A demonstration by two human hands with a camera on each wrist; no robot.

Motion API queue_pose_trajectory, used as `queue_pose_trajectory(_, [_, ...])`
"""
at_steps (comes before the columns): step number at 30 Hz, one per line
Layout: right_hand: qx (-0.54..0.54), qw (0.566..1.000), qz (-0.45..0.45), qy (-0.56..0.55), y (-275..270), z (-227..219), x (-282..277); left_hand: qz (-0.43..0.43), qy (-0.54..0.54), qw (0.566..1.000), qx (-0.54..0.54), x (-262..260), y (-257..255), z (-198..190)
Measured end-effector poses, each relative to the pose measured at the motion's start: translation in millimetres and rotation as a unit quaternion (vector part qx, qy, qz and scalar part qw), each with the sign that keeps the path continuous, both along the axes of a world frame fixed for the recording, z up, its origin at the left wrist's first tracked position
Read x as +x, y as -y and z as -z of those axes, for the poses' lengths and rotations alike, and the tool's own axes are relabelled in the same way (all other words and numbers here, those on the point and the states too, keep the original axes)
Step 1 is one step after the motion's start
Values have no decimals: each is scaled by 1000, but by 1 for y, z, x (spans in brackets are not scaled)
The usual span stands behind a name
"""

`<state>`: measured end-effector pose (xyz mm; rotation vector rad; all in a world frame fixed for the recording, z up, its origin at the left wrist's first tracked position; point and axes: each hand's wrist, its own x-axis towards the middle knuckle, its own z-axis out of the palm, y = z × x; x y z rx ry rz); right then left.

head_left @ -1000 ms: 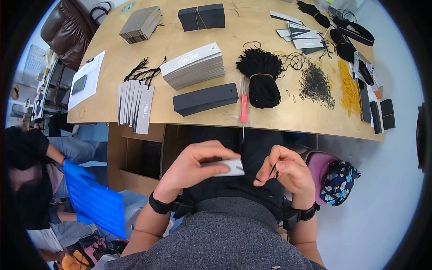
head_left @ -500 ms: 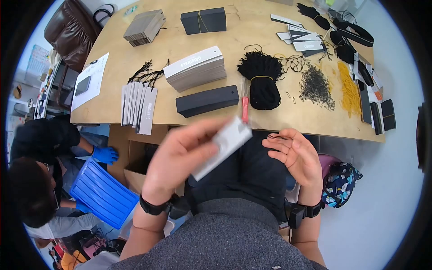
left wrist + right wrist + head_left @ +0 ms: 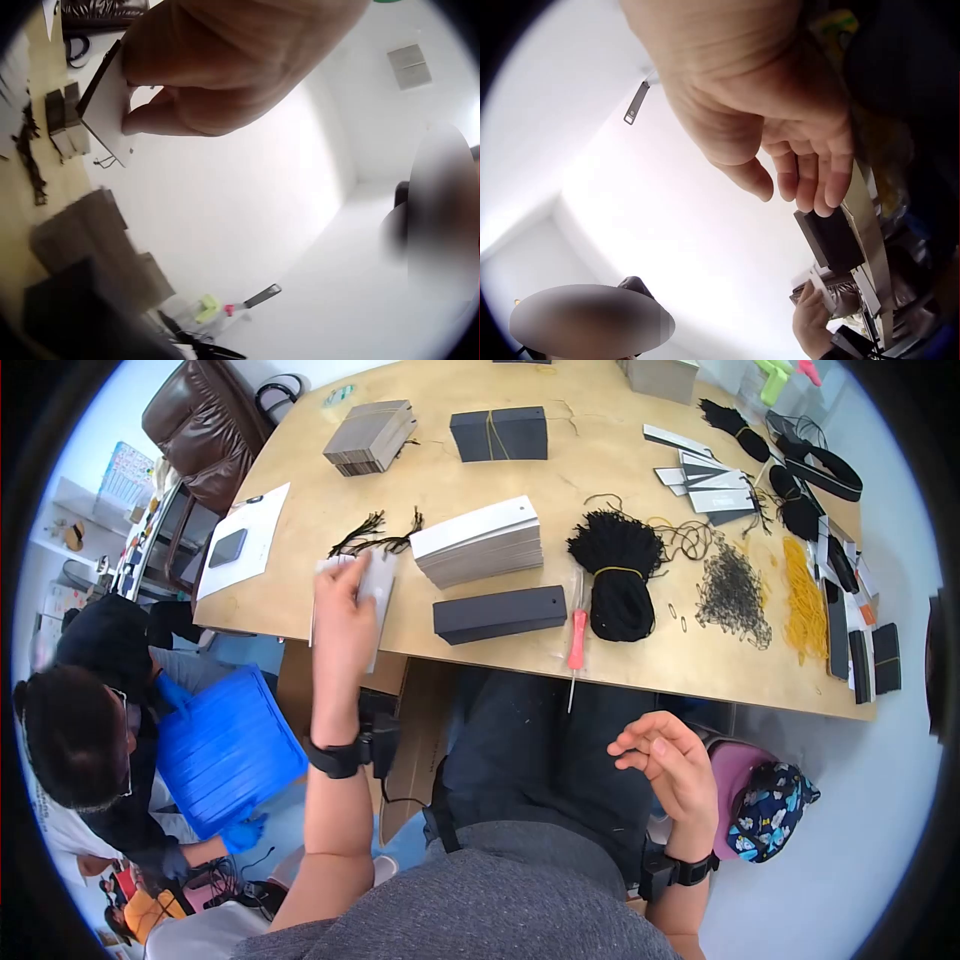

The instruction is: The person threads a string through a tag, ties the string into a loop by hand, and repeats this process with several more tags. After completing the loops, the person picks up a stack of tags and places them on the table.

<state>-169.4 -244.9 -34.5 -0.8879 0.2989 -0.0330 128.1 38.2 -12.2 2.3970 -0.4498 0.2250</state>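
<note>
Over the row of finished-looking hang tags (image 3: pixel 385 585) at the table's front left, my left hand (image 3: pixel 345 615) pinches a white hang tag (image 3: pixel 109 112) between thumb and fingers. In the left wrist view a small wire pin hangs near the tag's lower corner. Black cords (image 3: pixel 375 535) fan out behind that row. My right hand (image 3: pixel 672 770) hovers above my lap at the right, fingers loosely bent and holding nothing; the right wrist view shows its fingers (image 3: pixel 832 180) from the palm side.
Stacks of white tags (image 3: pixel 480 545) and black tags (image 3: pixel 500 615) stand mid-table. Beside them lie a red-handled tool (image 3: pixel 577 640), a black cord bundle (image 3: pixel 618 580), a heap of pins (image 3: pixel 735 595) and yellow bands (image 3: pixel 803 595). A person with a blue lid (image 3: pixel 230 750) crouches at left.
My left hand has carried the tag from above my lap up and left to the row of tags. The black cord no longer shows in my right hand, which has moved slightly down.
</note>
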Motion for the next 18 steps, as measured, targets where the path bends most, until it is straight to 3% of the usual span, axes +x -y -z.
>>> queue_pose_trajectory(4, [-31,999,-13,-14,-2,-8,10,-35,84,992,86,-11,1,23])
queue_pose_trajectory(7, [-137,990,21,-33,-6,-19,23,-53,99,988,103,2,0,32])
queue_pose_trajectory(8, [-301,952,56,-20,-6,-23,30,-63,104,986,117,9,-1,33])
queue_pose_trajectory(9, [-454,886,89,-4,-8,-26,38,-74,111,982,134,14,-3,33])
queue_pose_trajectory(10, [-522,842,135,17,-11,-31,47,-77,131,979,138,16,-5,33])
queue_pose_trajectory(11, [-524,841,134,17,-11,-28,53,-77,131,979,136,14,-5,30])
queue_pose_trajectory(13, [-676,708,200,46,-8,-21,63,-107,240,959,105,1,-3,23])
queue_pose_trajectory(16, [-692,683,228,49,-10,-29,78,-107,245,963,31,-53,12,-8])
queue_pose_trajectory(17, [-688,689,220,58,-10,-29,80,-65,234,970,-29,-68,15,-7])
queue_pose_trajectory(18, [-732,646,214,42,-6,-28,82,-21,238,970,-46,-85,23,-11])
